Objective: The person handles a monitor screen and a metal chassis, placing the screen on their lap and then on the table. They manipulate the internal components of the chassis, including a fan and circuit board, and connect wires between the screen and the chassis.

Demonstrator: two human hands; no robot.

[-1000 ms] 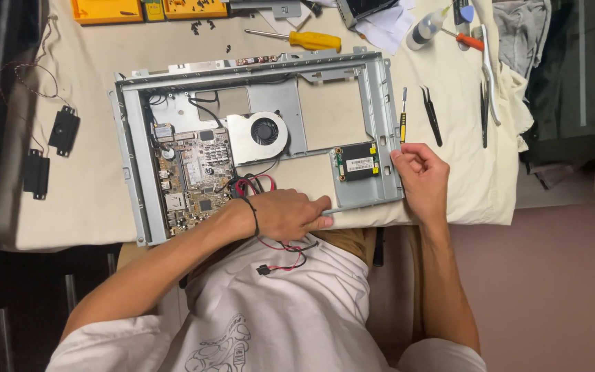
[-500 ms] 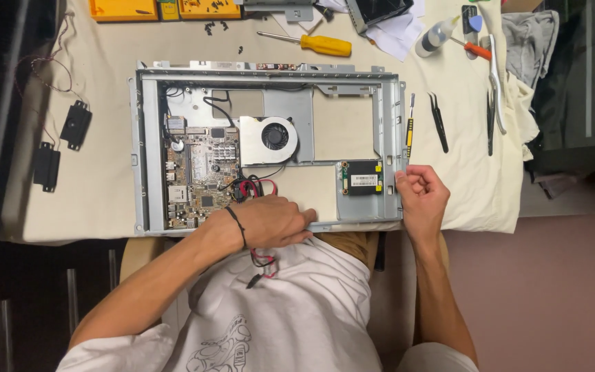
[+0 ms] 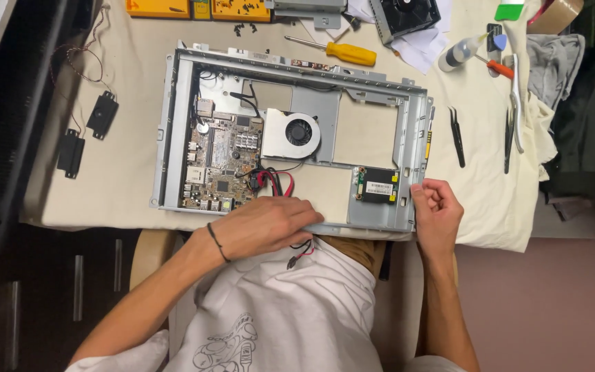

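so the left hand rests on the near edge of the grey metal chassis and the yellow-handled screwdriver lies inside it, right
Not quite. The left hand does rest on the near edge of the grey metal chassis, but the head view shows the yellow-handled screwdriver lying outside it, on the cream cloth beyond its far edge.

Right hand now off the small board, beside the chassis.

Grey metal computer chassis, opened, flat on cloth-covered table
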